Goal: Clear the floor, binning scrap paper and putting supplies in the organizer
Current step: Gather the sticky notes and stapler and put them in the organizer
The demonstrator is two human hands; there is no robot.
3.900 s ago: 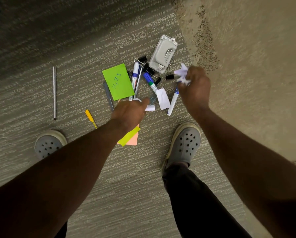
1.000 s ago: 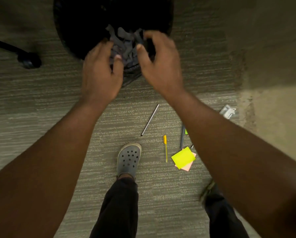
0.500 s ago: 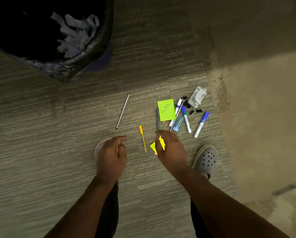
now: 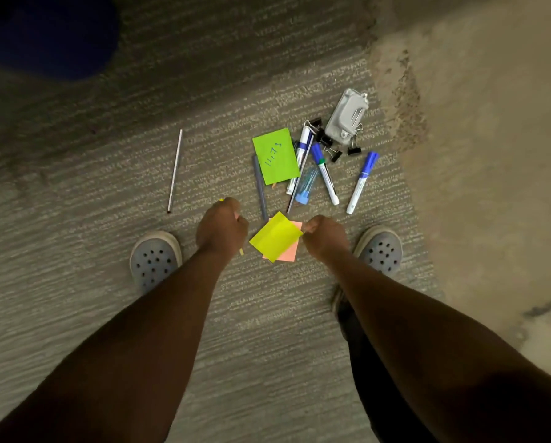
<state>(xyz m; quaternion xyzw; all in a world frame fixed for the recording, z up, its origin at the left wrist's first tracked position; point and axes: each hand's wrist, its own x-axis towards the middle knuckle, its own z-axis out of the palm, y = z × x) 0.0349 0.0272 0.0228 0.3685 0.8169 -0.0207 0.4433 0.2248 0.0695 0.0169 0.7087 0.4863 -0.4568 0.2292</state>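
My left hand [image 4: 221,228] is a closed fist around a thin yellow pen [image 4: 241,251], whose ends poke out above and below it. My right hand [image 4: 323,238] pinches the right corner of a yellow sticky note [image 4: 275,236] that lies over a pink note [image 4: 287,254] on the carpet. Just beyond lie a green note with writing [image 4: 275,156], a grey pen [image 4: 259,187], three whiteboard markers [image 4: 325,174], a blue-capped clear tube [image 4: 306,187], black binder clips [image 4: 331,148] and a grey plastic case [image 4: 347,118].
A thin metal rod [image 4: 175,171] lies alone on the carpet to the left. My two grey clogs [image 4: 155,259] stand either side of the notes. A dark blue round shape [image 4: 44,36] fills the top left corner. Bare concrete floor [image 4: 491,155] runs along the right.
The bin with shredded paper has left the view. My left hand has moved onto the yellow pen and closed on it. My right hand stays on the yellow note.
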